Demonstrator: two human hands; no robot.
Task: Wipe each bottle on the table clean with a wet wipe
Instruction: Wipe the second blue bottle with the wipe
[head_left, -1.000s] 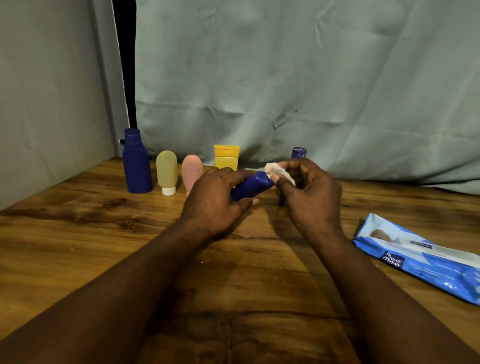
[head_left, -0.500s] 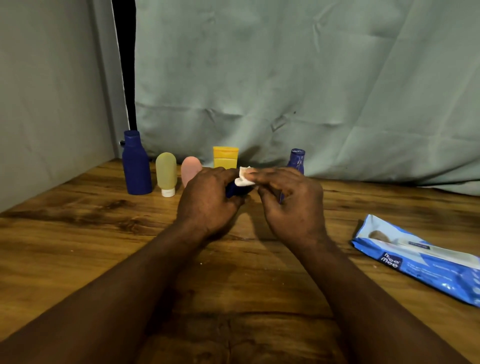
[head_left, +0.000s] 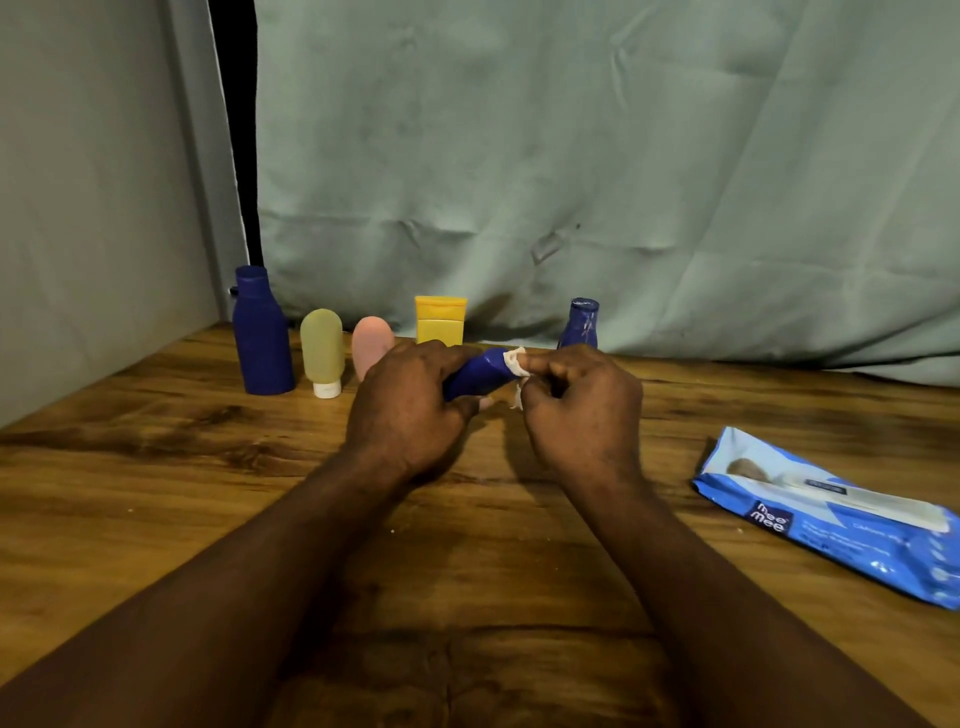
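Left hand (head_left: 410, 410) wraps the blue bottle (head_left: 475, 375), now tilted up and more exposed than half a second ago, above the table (head_left: 156, 467). Right hand (head_left: 584, 410) pinches the wet wipe (head_left: 516, 362) against its tip, having shifted rightward.

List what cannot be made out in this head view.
- Held blue bottle: most of its body hidden by the left hand.
- Wet wipe: mostly bunched inside the right hand.
- Pink bottle: base behind the left hand.
- Small blue bottle: lower part behind the right hand.
- Wipes pack: cut off by the right edge.
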